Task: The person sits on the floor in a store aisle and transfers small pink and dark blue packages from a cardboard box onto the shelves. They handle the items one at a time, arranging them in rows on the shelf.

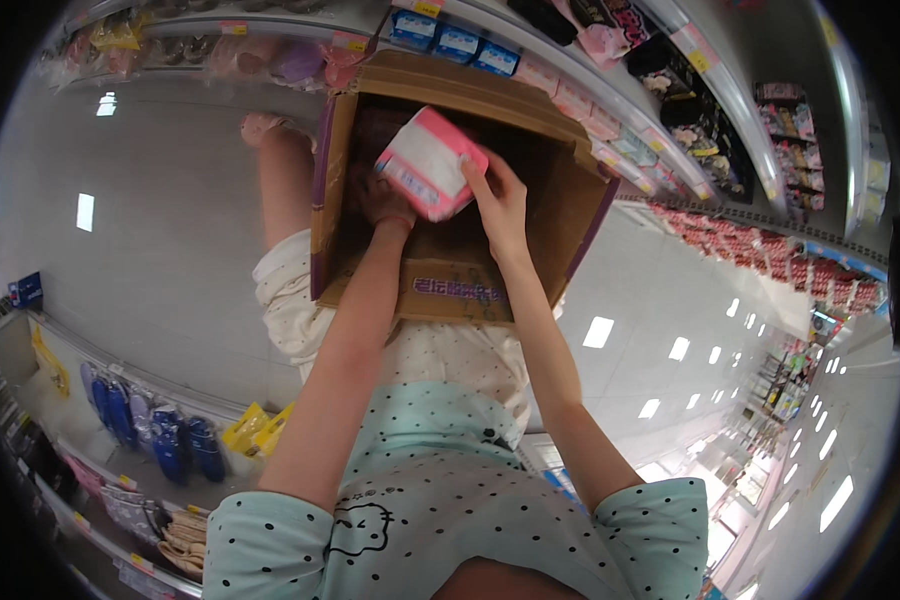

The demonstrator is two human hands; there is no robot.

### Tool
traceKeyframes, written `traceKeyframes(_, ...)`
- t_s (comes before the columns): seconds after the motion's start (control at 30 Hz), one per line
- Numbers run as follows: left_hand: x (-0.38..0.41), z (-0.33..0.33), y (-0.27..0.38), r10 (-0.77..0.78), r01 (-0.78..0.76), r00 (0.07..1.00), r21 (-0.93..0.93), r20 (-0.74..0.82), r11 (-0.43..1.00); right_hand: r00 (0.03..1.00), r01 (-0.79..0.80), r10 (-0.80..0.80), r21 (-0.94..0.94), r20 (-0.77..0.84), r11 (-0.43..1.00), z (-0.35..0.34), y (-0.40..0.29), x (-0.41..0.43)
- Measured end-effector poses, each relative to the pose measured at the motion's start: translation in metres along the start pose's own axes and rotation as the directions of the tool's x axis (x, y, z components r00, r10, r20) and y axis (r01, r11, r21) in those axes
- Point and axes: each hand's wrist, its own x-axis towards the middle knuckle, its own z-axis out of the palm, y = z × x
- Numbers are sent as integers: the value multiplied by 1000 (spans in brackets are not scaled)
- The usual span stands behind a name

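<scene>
An open cardboard box [457, 289] with purple edges stands before me, its inside mostly in shadow. My right hand [504, 199] grips a pink and white soft pack [427, 161] by its right side, thumb on the top face. The pack is tilted over the box opening and bears writing and a printed code. Deep in the left part of the box is my left hand [382, 199], beside the pack's lower left edge. Shadow hides its fingers, so I cannot tell whether they hold anything.
Store shelves [607, 75] curve past the box, stocked with blue packs [457, 43] and pink packs [570, 97]. Bagged slippers [292, 64] sit on a low shelf at the upper left. Blue insoles [169, 442] and yellow packets [251, 427] are on the shelf behind, at lower left.
</scene>
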Motion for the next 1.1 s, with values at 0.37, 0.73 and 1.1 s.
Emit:
traceKeyframes(0.37, 1, 1, 3, -42, 18, 961, -88, -274, 996, 997, -68, -6, -852, -83, 520, -5, 134, 48)
traceKeyframes(0.73, 11, 11, 0, -30, 17, 941, -42, -337, 999, 940, -310, 270, -199, -207, 930, -36, 184, 51)
traceKeyframes(1.1, 3, -7, 16, 67, -98, 959, -103, -274, 990, 947, -240, 284, -253, 152, 937, -54, 195, 45)
